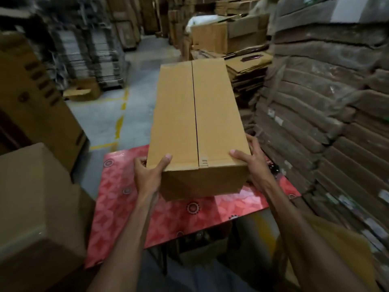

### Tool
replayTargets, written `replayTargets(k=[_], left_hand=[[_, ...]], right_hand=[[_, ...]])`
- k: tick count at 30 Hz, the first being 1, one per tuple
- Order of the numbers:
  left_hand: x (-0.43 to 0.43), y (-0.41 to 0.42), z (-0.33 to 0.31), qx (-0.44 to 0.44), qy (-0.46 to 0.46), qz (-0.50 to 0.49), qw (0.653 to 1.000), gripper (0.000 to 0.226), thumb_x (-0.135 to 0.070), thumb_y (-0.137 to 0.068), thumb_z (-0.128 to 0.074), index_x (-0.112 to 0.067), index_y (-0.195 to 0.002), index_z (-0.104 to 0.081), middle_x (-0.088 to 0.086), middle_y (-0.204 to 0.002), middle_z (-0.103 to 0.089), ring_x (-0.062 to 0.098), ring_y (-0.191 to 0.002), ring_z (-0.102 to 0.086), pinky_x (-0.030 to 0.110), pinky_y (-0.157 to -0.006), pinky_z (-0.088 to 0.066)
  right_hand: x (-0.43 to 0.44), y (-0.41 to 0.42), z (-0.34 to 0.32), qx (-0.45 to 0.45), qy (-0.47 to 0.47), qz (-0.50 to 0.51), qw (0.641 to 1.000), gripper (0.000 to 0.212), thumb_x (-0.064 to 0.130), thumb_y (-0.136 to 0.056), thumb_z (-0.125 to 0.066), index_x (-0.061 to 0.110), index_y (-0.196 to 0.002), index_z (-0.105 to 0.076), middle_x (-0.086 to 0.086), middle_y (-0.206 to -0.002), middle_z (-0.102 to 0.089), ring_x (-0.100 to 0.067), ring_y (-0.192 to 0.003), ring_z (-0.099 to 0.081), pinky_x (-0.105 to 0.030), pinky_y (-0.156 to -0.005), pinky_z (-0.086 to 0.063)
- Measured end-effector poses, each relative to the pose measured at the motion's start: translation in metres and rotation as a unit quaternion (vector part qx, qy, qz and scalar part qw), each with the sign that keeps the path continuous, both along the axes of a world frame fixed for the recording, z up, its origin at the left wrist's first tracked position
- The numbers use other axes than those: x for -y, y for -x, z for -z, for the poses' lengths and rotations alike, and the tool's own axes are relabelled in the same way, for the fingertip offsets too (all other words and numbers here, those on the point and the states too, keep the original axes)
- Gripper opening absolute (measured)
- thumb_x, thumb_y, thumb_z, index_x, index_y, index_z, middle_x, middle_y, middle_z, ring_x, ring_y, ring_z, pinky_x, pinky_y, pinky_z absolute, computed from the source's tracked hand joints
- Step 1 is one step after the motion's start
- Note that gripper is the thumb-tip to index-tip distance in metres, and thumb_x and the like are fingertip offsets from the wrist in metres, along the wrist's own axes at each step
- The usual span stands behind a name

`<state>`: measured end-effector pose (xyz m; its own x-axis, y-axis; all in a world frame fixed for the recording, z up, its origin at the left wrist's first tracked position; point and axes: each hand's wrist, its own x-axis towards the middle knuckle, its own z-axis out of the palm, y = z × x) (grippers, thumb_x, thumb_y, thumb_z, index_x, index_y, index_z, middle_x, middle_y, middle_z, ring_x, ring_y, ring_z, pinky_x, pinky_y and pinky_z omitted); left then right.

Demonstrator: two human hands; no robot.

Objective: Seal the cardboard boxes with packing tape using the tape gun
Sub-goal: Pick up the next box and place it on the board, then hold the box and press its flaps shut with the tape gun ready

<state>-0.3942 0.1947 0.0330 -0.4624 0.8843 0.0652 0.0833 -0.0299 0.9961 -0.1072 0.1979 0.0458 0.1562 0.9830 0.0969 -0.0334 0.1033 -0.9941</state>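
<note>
Cardboard box (197, 123) lies lengthwise between our two sets of fingers. Its near end is over the red patterned table (126, 199) and its far end reaches past the table's far edge. We cannot tell whether its base bears fully on the table.

Left of the left fingers: a larger brown carton (37, 207), near, not touching.
Left hand (147, 175): fingers curled round the near left corner, thumb flat on the top flap.
Between the thumbs: centre seam (195, 114). The flaps meet with a thin dark gap and carry no tape.
Right hand (251, 163): thumb on the top flap, fingers wrapped down the right side.
Just beyond the right fingers: a dark object (273, 168), mostly hidden; we cannot name it.
Further right: a tall stack of flattened cardboard (326, 123).

Our judgement of the step: positioning the box for taping. No tape gun is in view.

To do it well:
- We seat the box square, with enough of its length supported that gun pressure cannot tip it.
- We press both flaps down so the gap closes.
- We aim the seam straight away from us.
- We free one hand for the gun while the other steadies the near end, off the seam line.
</note>
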Motion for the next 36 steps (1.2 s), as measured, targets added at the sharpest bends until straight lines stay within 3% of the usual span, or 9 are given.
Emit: replayTargets(k=[3, 7, 13, 15, 19, 23, 27, 31, 36], left_hand=[[0.002, 0.025, 0.018, 0.019, 0.018, 0.010, 1.000, 0.071, -0.037, -0.063, -0.095, -0.013, -0.112, -0.050, 0.007, -0.108, -0.068, 0.022, -0.093, -0.069, 0.043, -0.076, -0.055], [0.006, 0.041, 0.054, 0.019, 0.087, 0.069, 0.994, 0.081, -0.034, -0.068, -0.093, -0.019, -0.136, -0.050, -0.002, -0.122, -0.065, 0.012, -0.102, -0.067, 0.031, -0.084, -0.056], [-0.012, 0.048, 0.066, -0.009, 0.184, 0.218, 0.958, 0.083, -0.049, -0.074, -0.085, -0.023, -0.143, -0.048, -0.005, -0.132, -0.062, 0.018, -0.119, -0.061, 0.042, -0.104, -0.047], [-0.026, 0.050, 0.061, -0.007, 0.194, 0.244, 0.950, 0.093, -0.055, -0.064, -0.090, -0.024, -0.142, -0.051, -0.003, -0.130, -0.066, 0.020, -0.116, -0.065, 0.047, -0.103, -0.050], [-0.051, 0.047, 0.058, 0.004, 0.191, 0.246, 0.950, 0.066, -0.034, -0.078, -0.084, -0.018, -0.136, -0.057, 0.003, -0.123, -0.070, 0.023, -0.108, -0.070, 0.048, -0.099, -0.054], [-0.070, 0.043, 0.063, 0.024, 0.193, 0.223, 0.955, 0.069, -0.036, -0.074, -0.087, -0.014, -0.133, -0.059, 0.009, -0.120, -0.072, 0.027, -0.100, -0.072, 0.041, -0.082, -0.059], [-0.083, 0.038, 0.065, 0.038, 0.184, 0.216, 0.958, 0.064, -0.033, -0.075, -0.084, -0.015, -0.132, -0.060, 0.009, -0.116, -0.073, 0.030, -0.098, -0.072, 0.037, -0.077, -0.058], [-0.097, 0.028, 0.059, 0.014, 0.155, 0.217, 0.964, 0.074, -0.027, -0.078, -0.084, -0.031, -0.142, -0.047, -0.001, -0.120, -0.069, 0.020, -0.097, -0.072, 0.033, -0.070, -0.059], [-0.102, 0.021, 0.055, -0.014, 0.150, 0.230, 0.961, 0.095, -0.017, -0.087, -0.074, -0.051, -0.154, -0.016, -0.009, -0.139, -0.045, 0.016, -0.107, -0.062, 0.029, -0.069, -0.058]], right_hand=[[-0.009, 0.022, 0.016, -0.002, 0.028, -0.024, 0.999, 0.067, 0.018, -0.073, -0.081, 0.025, -0.132, -0.049, 0.006, -0.125, -0.064, -0.012, -0.109, -0.066, -0.035, -0.089, -0.052], [-0.018, 0.028, 0.053, 0.011, 0.077, -0.050, 0.996, 0.064, 0.026, -0.070, -0.083, 0.031, -0.126, -0.052, 0.003, -0.127, -0.065, -0.020, -0.114, -0.065, -0.043, -0.096, -0.051], [-0.018, 0.022, 0.082, 0.023, 0.150, -0.051, 0.987, 0.047, 0.023, -0.090, -0.071, 0.031, -0.130, -0.047, 0.009, -0.123, -0.063, -0.012, -0.105, -0.066, -0.031, -0.082, -0.052], [-0.020, 0.013, 0.082, 0.039, 0.174, -0.045, 0.983, 0.033, 0.032, -0.096, -0.062, 0.027, -0.127, -0.052, 0.010, -0.115, -0.065, -0.010, -0.099, -0.065, -0.030, -0.076, -0.051], [-0.020, -0.029, 0.097, 0.168, 0.225, 0.065, 0.958, 0.026, 0.030, -0.096, -0.056, 0.010, -0.100, -0.072, -0.007, -0.094, -0.070, -0.015, -0.073, -0.062, -0.025, -0.057, -0.048], [-0.013, -0.086, 0.129, 0.376, 0.309, 0.108, 0.867, 0.031, 0.025, -0.090, -0.059, -0.003, -0.100, -0.068, -0.027, -0.106, -0.070, -0.039, -0.097, -0.066, -0.039, -0.081, -0.049], [-0.015, -0.121, 0.168, 0.396, 0.378, 0.124, 0.828, 0.059, 0.025, -0.086, -0.067, -0.001, -0.133, -0.043, -0.025, -0.121, -0.062, -0.040, -0.109, -0.060, -0.042, -0.090, -0.050], [-0.033, -0.129, 0.205, 0.425, 0.407, 0.069, 0.806, 0.047, 0.011, -0.088, -0.067, -0.003, -0.127, -0.046, -0.020, -0.119, -0.062, -0.032, -0.101, -0.060, -0.028, -0.073, -0.039], [-0.059, -0.146, 0.241, 0.456, 0.420, 0.034, 0.784, 0.035, 0.022, -0.089, -0.053, 0.003, -0.118, -0.058, -0.013, -0.115, -0.064, -0.029, -0.107, -0.064, -0.026, -0.080, -0.047]])
